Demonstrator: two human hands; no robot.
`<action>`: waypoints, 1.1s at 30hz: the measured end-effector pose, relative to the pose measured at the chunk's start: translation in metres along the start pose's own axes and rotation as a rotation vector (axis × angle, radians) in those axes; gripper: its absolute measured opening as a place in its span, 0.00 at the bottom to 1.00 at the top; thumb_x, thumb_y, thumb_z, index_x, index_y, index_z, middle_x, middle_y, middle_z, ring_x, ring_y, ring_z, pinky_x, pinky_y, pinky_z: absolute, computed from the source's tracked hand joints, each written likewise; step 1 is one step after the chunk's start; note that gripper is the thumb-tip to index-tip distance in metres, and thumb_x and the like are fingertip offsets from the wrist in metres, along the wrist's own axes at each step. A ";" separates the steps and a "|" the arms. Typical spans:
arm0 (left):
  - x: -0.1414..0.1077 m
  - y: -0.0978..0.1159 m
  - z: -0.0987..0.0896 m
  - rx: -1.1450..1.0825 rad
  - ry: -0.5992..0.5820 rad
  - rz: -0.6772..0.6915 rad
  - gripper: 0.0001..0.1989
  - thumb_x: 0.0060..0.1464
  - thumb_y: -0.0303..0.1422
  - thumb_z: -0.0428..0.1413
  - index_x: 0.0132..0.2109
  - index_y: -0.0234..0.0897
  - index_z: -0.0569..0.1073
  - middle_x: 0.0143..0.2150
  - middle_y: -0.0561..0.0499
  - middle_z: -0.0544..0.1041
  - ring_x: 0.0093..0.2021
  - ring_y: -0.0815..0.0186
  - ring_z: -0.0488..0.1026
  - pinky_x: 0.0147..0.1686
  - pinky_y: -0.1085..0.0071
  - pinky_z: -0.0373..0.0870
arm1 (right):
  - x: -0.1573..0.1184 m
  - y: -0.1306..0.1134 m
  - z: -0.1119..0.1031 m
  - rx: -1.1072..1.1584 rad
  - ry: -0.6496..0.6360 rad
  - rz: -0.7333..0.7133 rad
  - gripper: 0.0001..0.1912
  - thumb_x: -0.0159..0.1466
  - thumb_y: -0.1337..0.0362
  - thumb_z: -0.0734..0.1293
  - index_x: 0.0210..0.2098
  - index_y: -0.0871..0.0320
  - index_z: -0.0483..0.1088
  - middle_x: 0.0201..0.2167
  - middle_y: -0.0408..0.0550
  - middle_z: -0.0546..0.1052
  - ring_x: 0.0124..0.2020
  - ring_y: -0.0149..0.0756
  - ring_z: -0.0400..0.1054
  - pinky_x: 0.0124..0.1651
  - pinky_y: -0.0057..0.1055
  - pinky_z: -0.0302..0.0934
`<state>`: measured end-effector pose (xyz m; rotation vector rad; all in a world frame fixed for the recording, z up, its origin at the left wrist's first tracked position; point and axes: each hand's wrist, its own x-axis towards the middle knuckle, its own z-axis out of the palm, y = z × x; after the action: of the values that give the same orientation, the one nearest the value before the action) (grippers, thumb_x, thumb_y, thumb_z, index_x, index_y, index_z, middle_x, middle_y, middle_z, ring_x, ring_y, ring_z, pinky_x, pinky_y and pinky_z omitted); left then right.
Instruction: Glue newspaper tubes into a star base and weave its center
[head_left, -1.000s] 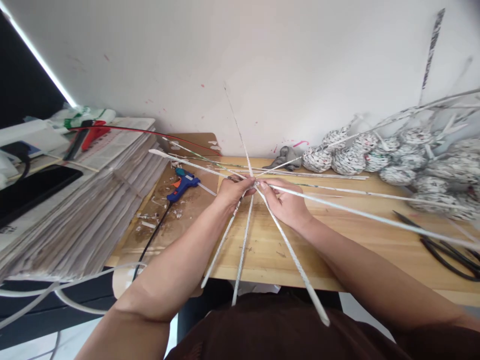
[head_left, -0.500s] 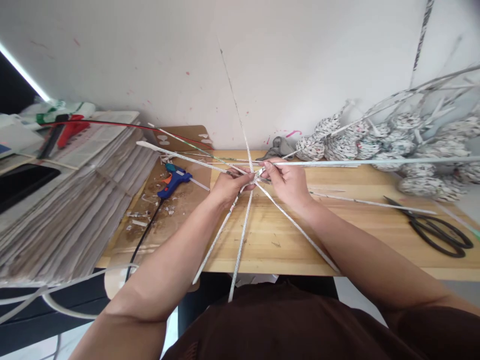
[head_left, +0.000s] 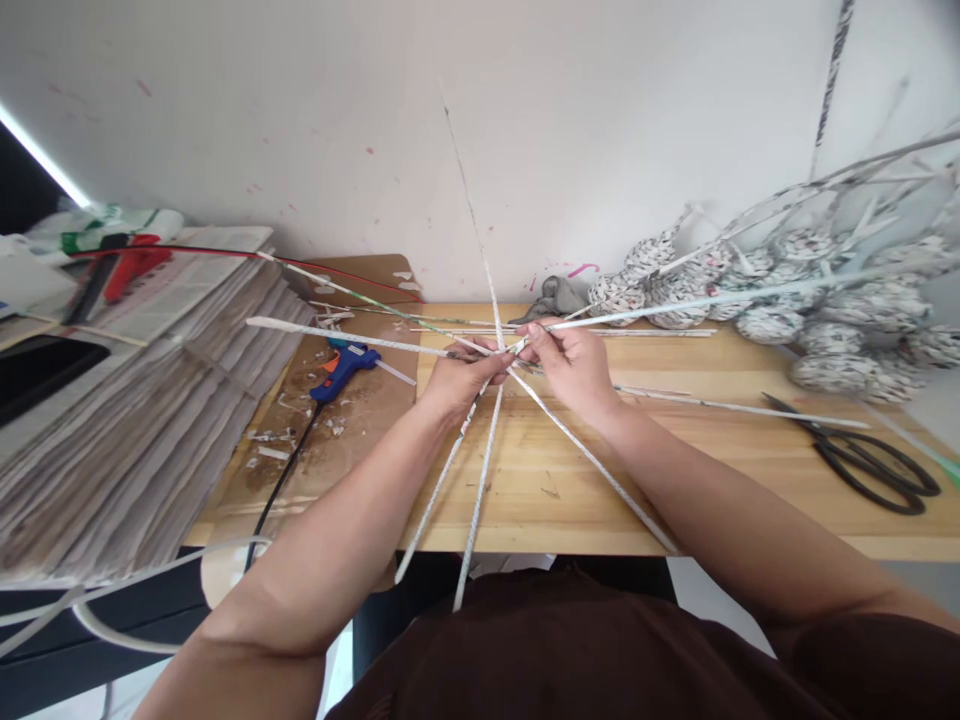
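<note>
Several thin rolled paper sticks cross at one point above the table and spread outward like spokes. My left hand pinches them at the crossing, thumb on top. Close beside it, my right hand grips a pale paper stick between thumb and fingers near the centre. That stick reaches far to the right, rising past the woven pieces. One spoke points up toward the wall, others go left and toward my body. The fingers hide part of the crossing.
A blue glue gun lies on a cardboard sheet with scraps. A tall newspaper stack stands left, bearing a phone. Black scissors lie at right. Woven paper pieces sit against the wall, with grey cloth beside them.
The pale stick in my right hand has tilted, its far end now higher. The left-pointing spokes have turned, their outer ends a little lower and farther left. Both hands keep their grip.
</note>
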<state>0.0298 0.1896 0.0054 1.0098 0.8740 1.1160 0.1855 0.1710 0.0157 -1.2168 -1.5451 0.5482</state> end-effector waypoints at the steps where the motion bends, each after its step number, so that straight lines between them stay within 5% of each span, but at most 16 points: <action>1: 0.000 0.000 0.000 -0.004 0.005 0.011 0.20 0.31 0.35 0.71 0.30 0.34 0.70 0.25 0.56 0.73 0.27 0.71 0.71 0.30 0.74 0.69 | 0.001 0.000 0.001 0.048 0.015 0.020 0.20 0.64 0.48 0.62 0.37 0.58 0.74 0.26 0.46 0.78 0.28 0.35 0.74 0.33 0.30 0.68; 9: 0.001 0.001 0.000 -0.031 0.037 -0.019 0.21 0.30 0.34 0.71 0.30 0.35 0.69 0.25 0.56 0.73 0.27 0.72 0.71 0.28 0.75 0.68 | 0.004 -0.002 0.004 0.318 0.122 0.014 0.09 0.58 0.61 0.69 0.35 0.57 0.67 0.34 0.47 0.78 0.30 0.33 0.74 0.37 0.32 0.69; 19: 0.004 -0.003 -0.005 -0.119 -0.038 -0.092 0.21 0.31 0.34 0.71 0.31 0.35 0.69 0.28 0.56 0.73 0.29 0.73 0.71 0.30 0.77 0.69 | 0.000 -0.006 0.000 0.233 0.067 -0.161 0.06 0.62 0.61 0.66 0.31 0.54 0.64 0.39 0.47 0.77 0.45 0.40 0.73 0.48 0.40 0.68; 26: 0.003 0.000 -0.003 -0.105 -0.037 -0.087 0.21 0.32 0.33 0.71 0.31 0.35 0.68 0.27 0.56 0.73 0.27 0.73 0.72 0.29 0.76 0.70 | 0.009 -0.001 -0.004 0.200 0.123 -0.052 0.13 0.60 0.54 0.68 0.41 0.53 0.66 0.38 0.48 0.78 0.37 0.38 0.74 0.38 0.35 0.70; 31: 0.000 0.003 -0.001 -0.077 -0.001 -0.087 0.19 0.33 0.32 0.70 0.29 0.35 0.68 0.26 0.56 0.73 0.27 0.72 0.72 0.27 0.76 0.70 | 0.013 0.006 -0.014 -0.125 0.105 -0.010 0.16 0.58 0.51 0.68 0.25 0.58 0.71 0.23 0.46 0.76 0.25 0.34 0.70 0.30 0.31 0.64; 33: 0.000 0.003 0.000 -0.074 0.007 -0.089 0.19 0.33 0.32 0.70 0.29 0.35 0.67 0.26 0.55 0.73 0.27 0.72 0.72 0.27 0.76 0.70 | 0.010 0.001 -0.015 -0.155 0.118 -0.054 0.14 0.59 0.53 0.68 0.27 0.58 0.72 0.24 0.46 0.77 0.25 0.33 0.70 0.29 0.30 0.62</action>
<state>0.0284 0.1902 0.0085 0.8980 0.8686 1.0694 0.2003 0.1772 0.0242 -1.2970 -1.5375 0.3197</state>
